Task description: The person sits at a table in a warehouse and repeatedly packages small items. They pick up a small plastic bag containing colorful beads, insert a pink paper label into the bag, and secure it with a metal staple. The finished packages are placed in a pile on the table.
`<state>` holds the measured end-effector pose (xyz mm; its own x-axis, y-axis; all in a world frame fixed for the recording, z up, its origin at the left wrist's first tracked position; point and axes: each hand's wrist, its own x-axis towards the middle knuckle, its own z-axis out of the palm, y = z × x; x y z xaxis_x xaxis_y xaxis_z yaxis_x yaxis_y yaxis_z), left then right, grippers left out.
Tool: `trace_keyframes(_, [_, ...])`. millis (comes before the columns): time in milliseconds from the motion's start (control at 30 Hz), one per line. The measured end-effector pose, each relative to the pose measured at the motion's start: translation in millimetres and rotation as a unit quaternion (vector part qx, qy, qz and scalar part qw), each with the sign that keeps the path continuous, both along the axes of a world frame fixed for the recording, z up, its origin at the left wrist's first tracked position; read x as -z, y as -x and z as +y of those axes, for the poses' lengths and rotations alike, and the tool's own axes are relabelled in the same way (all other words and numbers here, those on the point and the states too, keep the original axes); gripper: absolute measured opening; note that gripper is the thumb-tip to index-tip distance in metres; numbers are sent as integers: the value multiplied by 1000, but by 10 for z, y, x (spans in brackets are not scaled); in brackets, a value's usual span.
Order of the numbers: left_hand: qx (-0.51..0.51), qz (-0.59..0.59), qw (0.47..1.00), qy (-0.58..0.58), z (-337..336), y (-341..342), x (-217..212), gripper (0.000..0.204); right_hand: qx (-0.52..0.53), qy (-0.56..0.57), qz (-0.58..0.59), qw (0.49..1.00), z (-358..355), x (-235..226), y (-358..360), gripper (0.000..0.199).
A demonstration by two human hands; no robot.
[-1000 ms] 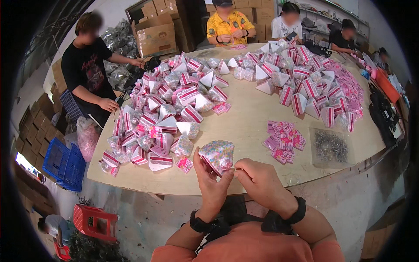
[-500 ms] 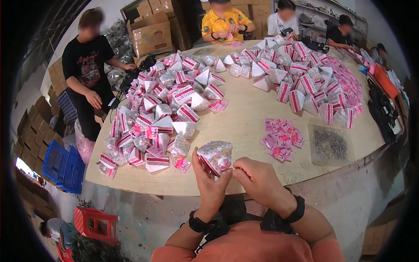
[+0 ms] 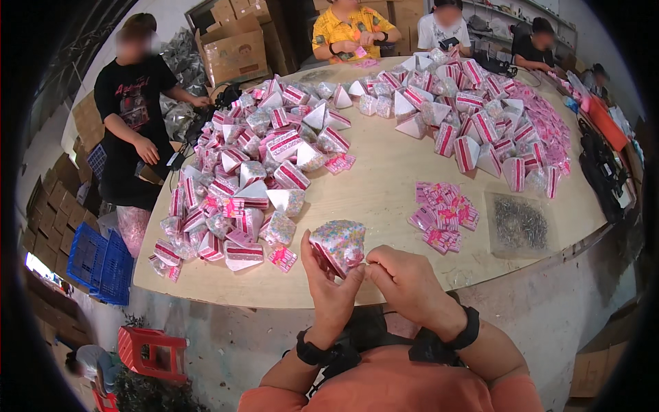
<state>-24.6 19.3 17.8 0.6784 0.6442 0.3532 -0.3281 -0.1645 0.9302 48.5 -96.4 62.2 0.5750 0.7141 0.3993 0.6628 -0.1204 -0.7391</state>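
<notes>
A cake-slice-shaped toy (image 3: 339,240) with a white top and multicoloured sprinkles is held above the table's near edge. My left hand (image 3: 331,295) is closed around its lower left side, thumb at the lower corner. My right hand (image 3: 410,287) is pinched at the toy's right corner, close to my left thumb; whatever lies between those fingertips is too small to make out. To the left is a large heap of similar wrapped cake slices (image 3: 240,257), white and pink with red stripes. Right of my hands lie pink printed cards (image 3: 445,218) in a loose pile.
A clear shallow tray (image 3: 519,226) of small dark metal pieces sits at the right. Another heap of cake slices (image 3: 467,152) fills the far right of the wooden table (image 3: 371,178). Co-workers are around the far side. Blue crates (image 3: 103,264) and a red stool (image 3: 152,353) stand at left.
Both hands keep nearly the same hold on the cake-slice toy. The view has shifted slightly. The person at the left has lowered a little, with legs now bent.
</notes>
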Motion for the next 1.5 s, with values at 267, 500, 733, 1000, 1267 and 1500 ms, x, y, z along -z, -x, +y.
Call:
trace_keyframes(267, [-78,53,981,-169,35,25,74,87,7,14,-12,1000,-4,36,2,11])
trace_keyframes(500, [-1,24,999,-48,2,36,-1,86,-1,-34,69,997,-9,56,-38,12])
trace_keyframes(733, [9,18,999,-33,-17,69,-8,86,7,-60,101,993,-11,71,-16,10])
trace_keyframes(1000, [-8,29,998,-57,-25,85,11,88,37,-50,78,995,1,104,29,9])
trace_keyframes(1267, [-49,46,993,-97,-25,92,34,86,68,-24,1,997,47,111,79,7])
trace_keyframes(1500, [-49,76,990,-108,8,59,109,85,81,-14,-35,996,75,166,63,6])
